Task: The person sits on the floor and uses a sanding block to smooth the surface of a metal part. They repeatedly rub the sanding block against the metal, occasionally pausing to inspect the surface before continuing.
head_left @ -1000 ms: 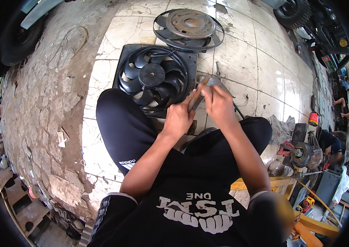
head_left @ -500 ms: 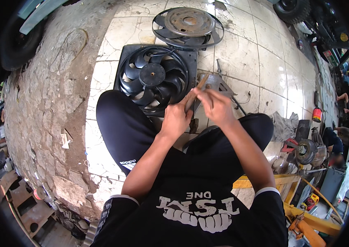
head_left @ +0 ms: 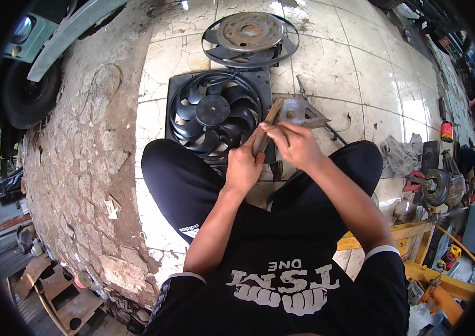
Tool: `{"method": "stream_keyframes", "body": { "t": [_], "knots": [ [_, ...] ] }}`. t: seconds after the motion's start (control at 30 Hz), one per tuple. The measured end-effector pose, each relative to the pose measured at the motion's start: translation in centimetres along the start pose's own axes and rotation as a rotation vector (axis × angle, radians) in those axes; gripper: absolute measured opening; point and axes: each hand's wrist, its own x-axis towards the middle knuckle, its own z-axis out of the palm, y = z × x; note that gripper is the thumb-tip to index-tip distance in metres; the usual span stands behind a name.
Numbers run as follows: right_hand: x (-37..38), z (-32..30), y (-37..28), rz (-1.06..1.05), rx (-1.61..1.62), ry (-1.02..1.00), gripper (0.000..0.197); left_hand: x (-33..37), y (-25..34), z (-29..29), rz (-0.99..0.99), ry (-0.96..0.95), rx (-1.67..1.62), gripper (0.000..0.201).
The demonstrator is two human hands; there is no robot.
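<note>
My left hand [head_left: 244, 168] is wrapped round a flat, brownish, worn-looking bar [head_left: 272, 114] that points up and away from me. My right hand [head_left: 296, 144] is closed in a pinch against the bar's right edge; anything small between those fingertips is hidden. Just beyond the right hand is a grey metal bracket [head_left: 303, 112] with a triangular opening. Whether it is joined to the bar I cannot tell. To the left of the hands lies a black radiator fan [head_left: 212, 110] in a square shroud. Behind it, a rusty round metal plate [head_left: 250, 32] rests on a second, ring-framed fan [head_left: 210, 51].
A thin dark rod [head_left: 332, 133] lies on the cracked white tiles right of the bracket. Grey cloth [head_left: 402, 154] and a wheel-like part [head_left: 437, 187] sit at the right, near a yellow frame [head_left: 386, 234]. A vehicle tyre [head_left: 33, 92] stands far left on broken stone ground.
The whole view has shifted a little, so most things sit lower and further right. The bracket shows more beyond my right hand. Both hands keep nearly the same grip on the bar.
</note>
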Motion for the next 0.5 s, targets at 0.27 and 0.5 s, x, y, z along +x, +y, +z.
{"method": "stream_keyframes", "body": {
  "t": [0.27, 0.5],
  "knots": [
    [-0.5, 0.5, 0.7, -0.039, -0.097, -0.031, 0.036, 0.4, -1.0, 0.1, -0.008, 0.006, 0.025, 0.066],
    [0.0, 0.0, 0.1, 0.078, -0.007, -0.068, 0.024, 0.5, -0.2, -0.2, 0.068, 0.064, -0.033, 0.065]
  ]
}}
